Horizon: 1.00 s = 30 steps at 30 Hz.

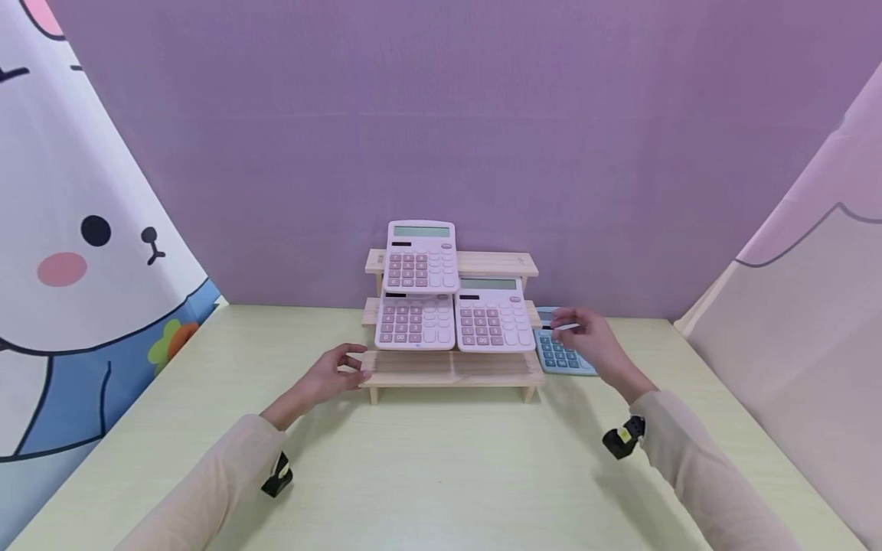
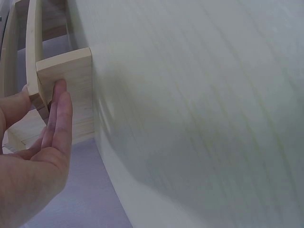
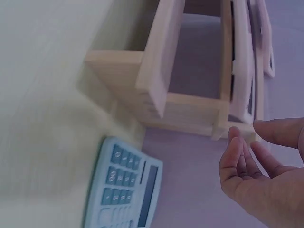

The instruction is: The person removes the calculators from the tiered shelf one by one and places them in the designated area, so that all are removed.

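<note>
A three-step wooden display stand [image 1: 451, 369] stands on the table before the purple backdrop. One pink calculator [image 1: 422, 256] leans on its top step, and on the middle step a second pink calculator [image 1: 416, 321] sits beside a third pink calculator [image 1: 494, 315]. My left hand [image 1: 335, 373] pinches the left end of the bottom step, thumb above and fingers below, as the left wrist view shows. Over a blue calculator [image 3: 124, 185] on the table right of the stand hovers my right hand [image 1: 586, 343], fingers loosely bent, holding nothing. That hand partly covers the blue calculator in the head view.
Behind the stand rises a purple cloth wall [image 1: 441, 138]. A printed cartoon curtain [image 1: 89, 252] hangs at the left, and a pale pink curtain [image 1: 813, 306] at the right. The pale wooden table [image 1: 441, 467] spreads in front of the stand.
</note>
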{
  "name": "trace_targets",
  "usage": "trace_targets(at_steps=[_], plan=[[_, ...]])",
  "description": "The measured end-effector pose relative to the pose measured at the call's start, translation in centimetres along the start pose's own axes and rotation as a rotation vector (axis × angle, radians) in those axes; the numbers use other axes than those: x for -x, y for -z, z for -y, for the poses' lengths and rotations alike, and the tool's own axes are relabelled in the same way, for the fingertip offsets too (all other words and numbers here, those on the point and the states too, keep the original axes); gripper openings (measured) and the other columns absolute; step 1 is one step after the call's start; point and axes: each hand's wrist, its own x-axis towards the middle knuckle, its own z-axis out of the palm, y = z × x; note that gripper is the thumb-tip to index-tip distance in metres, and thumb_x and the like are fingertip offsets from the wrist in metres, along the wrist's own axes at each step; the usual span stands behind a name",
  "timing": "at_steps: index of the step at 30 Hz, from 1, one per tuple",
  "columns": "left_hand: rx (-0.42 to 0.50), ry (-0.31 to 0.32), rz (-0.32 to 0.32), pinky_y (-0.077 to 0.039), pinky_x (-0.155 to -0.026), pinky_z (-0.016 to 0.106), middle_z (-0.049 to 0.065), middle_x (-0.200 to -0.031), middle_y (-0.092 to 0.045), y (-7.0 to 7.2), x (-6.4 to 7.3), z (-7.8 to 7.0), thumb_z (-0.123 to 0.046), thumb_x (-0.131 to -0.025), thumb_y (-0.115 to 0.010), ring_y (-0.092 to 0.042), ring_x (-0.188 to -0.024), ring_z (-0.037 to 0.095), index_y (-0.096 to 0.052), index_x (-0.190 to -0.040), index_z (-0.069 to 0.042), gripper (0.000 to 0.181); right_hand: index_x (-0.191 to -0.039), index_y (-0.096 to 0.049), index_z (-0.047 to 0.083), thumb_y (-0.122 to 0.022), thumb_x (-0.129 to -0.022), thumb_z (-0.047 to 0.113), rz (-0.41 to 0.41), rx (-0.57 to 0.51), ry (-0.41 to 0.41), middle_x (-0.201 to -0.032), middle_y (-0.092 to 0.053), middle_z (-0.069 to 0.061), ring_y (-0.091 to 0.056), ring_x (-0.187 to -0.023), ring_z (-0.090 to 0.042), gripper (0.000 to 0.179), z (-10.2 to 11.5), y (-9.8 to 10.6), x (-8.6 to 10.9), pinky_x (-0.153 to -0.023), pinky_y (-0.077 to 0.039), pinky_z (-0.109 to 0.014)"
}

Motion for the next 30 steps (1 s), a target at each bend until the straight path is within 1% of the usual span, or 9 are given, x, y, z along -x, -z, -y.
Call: trace_targets(at_steps=[3,6,11,14,19,26,30], plan=[[0.004,-0.001,0.000,-0.058,-0.077,0.033,0.025,-0.108,-0.053,0.0,0.0,0.0,-0.009,-0.087,-0.061,-0.062,-0.089,0.020,-0.034,-0.133,0.006,0.056,-0.123,-0.046,-0.004,-0.051,-0.087,0.001,0.002,0.001,0.001,-0.117,-0.053,-0.024,-0.055,-0.098,-0.028,0.037,0.7,-0.1,-0.3,-0.077,-0.054,-0.026],[0.006,-0.008,-0.002,-0.058,-0.077,0.033,0.024,-0.108,-0.053,0.0,0.0,0.0,-0.009,-0.087,-0.061,-0.062,-0.089,0.020,-0.034,-0.133,0.006,0.056,-0.124,-0.046,-0.003,-0.049,-0.086,-0.001,0.014,-0.003,-0.005,-0.118,-0.054,-0.023,-0.055,-0.100,-0.029,0.038,1.4,-0.3,-0.5,-0.076,-0.053,-0.021],[0.009,-0.010,0.001,-0.058,-0.078,0.033,0.024,-0.107,-0.053,0.0,0.0,0.0,-0.008,-0.087,-0.061,-0.061,-0.088,0.019,-0.034,-0.133,0.006,0.056,-0.124,-0.046,-0.005,-0.049,-0.086,-0.001,0.021,-0.035,0.003,-0.118,-0.054,-0.023,-0.056,-0.099,-0.030,0.038,2.7,-0.7,-0.8,-0.074,-0.053,-0.019],[0.006,-0.014,0.000,-0.058,-0.077,0.032,0.025,-0.108,-0.053,0.0,-0.1,0.1,-0.008,-0.087,-0.060,-0.061,-0.088,0.019,-0.034,-0.133,0.007,0.055,-0.123,-0.046,-0.006,-0.051,-0.085,-0.002,0.023,-0.057,0.008,-0.117,-0.054,-0.023,-0.056,-0.098,-0.030,0.039,3.4,-1.1,-1.2,-0.076,-0.054,-0.020],[0.008,-0.022,0.000,-0.058,-0.077,0.032,0.026,-0.109,-0.053,0.0,0.0,0.1,-0.007,-0.087,-0.060,-0.061,-0.089,0.020,-0.034,-0.132,0.007,0.054,-0.123,-0.048,-0.004,-0.054,-0.085,-0.001,0.028,-0.057,0.014,-0.116,-0.055,-0.021,-0.056,-0.099,-0.028,0.038,4.5,-2.0,-1.6,-0.079,-0.054,-0.022],[0.010,-0.004,-0.008,-0.058,-0.077,0.032,0.026,-0.109,-0.052,-0.1,0.0,0.1,-0.006,-0.087,-0.060,-0.061,-0.088,0.020,-0.034,-0.132,0.008,0.054,-0.124,-0.047,-0.003,-0.052,-0.086,-0.004,0.060,-0.107,0.038,-0.115,-0.055,-0.022,-0.058,-0.098,-0.029,0.038,6.0,-3.6,-2.2,-0.078,-0.055,-0.030],[0.008,-0.002,-0.007,-0.058,-0.077,0.031,0.027,-0.110,-0.052,-0.1,0.0,0.1,-0.006,-0.087,-0.059,-0.061,-0.088,0.020,-0.033,-0.132,0.008,0.053,-0.123,-0.048,-0.003,-0.051,-0.086,-0.005,0.066,-0.112,0.044,-0.114,-0.056,-0.021,-0.058,-0.098,-0.030,0.038,6.5,-4.6,-2.7,-0.078,-0.054,-0.029]])
